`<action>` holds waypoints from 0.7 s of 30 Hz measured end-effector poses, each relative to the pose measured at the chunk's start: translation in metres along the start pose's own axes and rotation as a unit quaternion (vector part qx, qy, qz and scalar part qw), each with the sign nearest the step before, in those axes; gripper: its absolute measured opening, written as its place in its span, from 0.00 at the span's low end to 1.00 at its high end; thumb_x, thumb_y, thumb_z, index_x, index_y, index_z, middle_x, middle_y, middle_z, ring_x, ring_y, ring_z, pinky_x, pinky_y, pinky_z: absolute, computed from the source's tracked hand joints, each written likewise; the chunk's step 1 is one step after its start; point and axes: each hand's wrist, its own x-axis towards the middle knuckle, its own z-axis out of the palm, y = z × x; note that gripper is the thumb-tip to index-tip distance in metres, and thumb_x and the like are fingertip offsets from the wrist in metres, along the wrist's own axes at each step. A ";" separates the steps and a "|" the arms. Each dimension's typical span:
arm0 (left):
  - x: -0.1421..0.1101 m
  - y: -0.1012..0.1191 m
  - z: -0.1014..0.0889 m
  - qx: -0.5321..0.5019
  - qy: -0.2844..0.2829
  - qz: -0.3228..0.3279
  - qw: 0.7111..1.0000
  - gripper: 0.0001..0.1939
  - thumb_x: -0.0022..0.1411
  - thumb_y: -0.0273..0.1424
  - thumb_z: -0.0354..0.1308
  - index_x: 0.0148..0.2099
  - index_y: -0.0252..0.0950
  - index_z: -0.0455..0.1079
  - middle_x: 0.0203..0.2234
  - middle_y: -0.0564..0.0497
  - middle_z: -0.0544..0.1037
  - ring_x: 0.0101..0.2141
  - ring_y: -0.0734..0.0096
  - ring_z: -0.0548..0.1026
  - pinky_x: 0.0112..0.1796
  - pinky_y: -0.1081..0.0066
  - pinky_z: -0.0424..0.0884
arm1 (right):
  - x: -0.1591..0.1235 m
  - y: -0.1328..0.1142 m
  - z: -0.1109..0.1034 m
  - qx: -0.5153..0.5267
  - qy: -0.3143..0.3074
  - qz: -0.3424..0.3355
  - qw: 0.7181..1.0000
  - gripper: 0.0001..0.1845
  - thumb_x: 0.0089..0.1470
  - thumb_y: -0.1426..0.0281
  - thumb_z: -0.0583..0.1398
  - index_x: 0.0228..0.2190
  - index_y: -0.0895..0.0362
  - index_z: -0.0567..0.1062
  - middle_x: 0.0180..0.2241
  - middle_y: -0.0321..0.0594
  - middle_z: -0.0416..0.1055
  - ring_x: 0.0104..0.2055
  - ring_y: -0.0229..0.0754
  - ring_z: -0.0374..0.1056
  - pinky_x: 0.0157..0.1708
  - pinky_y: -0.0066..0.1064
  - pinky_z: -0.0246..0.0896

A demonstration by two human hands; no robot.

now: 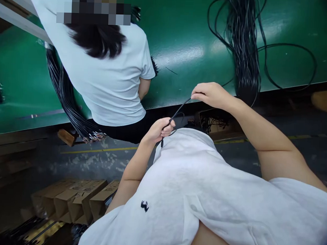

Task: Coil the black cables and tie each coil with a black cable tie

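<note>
A thin black cable (181, 106) runs between my two hands in front of my waist. My left hand (161, 130) is closed around it, and a short end with a dark connector hangs below the fist. Higher and to the right, my right hand (211, 95) pinches the cable between thumb and fingers, close to the table's front edge. The stretch between the hands is fairly straight. Just right of my right hand, a thick bundle of black cables (243, 46) lies on the green table (178, 80) and reaches its edge.
A co-worker in a pale shirt (111, 81) is at the table, left of my hands. Another cable bundle (65, 97) hangs over the edge at left. Loose cable loops (312, 67) lie at right. Cardboard boxes (69, 201) stand on the floor at lower left.
</note>
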 end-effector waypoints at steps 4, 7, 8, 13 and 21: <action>-0.015 0.012 -0.005 -0.110 0.113 0.081 0.984 0.17 0.70 0.38 0.51 0.37 0.33 0.75 0.14 0.63 0.46 0.12 0.86 0.42 0.10 0.86 0.43 | -0.016 0.061 0.013 0.004 0.003 0.051 0.999 0.23 0.63 0.58 0.49 0.40 0.56 0.79 0.42 0.44 0.77 0.44 0.47 0.70 0.44 0.36 0.60; -0.027 0.023 -0.011 -0.141 0.197 0.137 0.960 0.20 0.74 0.37 0.41 0.49 0.36 0.74 0.15 0.61 0.51 0.12 0.84 0.48 0.10 0.86 0.47 | -0.047 0.097 0.028 -0.065 -0.010 0.128 0.990 0.24 0.64 0.59 0.47 0.41 0.57 0.79 0.43 0.47 0.77 0.46 0.49 0.70 0.47 0.39 0.60; -0.030 0.025 -0.014 -0.143 0.210 0.136 0.957 0.20 0.75 0.36 0.41 0.52 0.36 0.73 0.16 0.60 0.54 0.13 0.84 0.51 0.11 0.87 0.50 | -0.057 0.102 0.033 -0.082 -0.027 0.138 0.987 0.25 0.64 0.59 0.46 0.42 0.57 0.79 0.43 0.48 0.77 0.47 0.50 0.70 0.47 0.39 0.60; -0.029 0.027 -0.018 -0.113 0.196 0.054 0.973 0.17 0.72 0.34 0.48 0.55 0.32 0.71 0.20 0.59 0.61 0.15 0.87 0.54 0.14 0.87 0.52 | -0.067 0.061 0.042 -0.033 -0.088 0.098 0.991 0.27 0.63 0.55 0.51 0.56 0.54 0.71 0.46 0.45 0.76 0.43 0.47 0.71 0.42 0.35 0.62; -0.002 0.008 0.011 0.016 -0.007 -0.011 1.000 0.26 0.56 0.42 0.67 0.50 0.27 0.76 0.17 0.58 0.64 0.14 0.87 0.53 0.13 0.83 0.51 | 0.004 -0.031 0.033 -0.022 -0.107 -0.023 0.994 0.18 0.66 0.65 0.49 0.47 0.52 0.76 0.46 0.38 0.78 0.45 0.42 0.72 0.37 0.28 0.57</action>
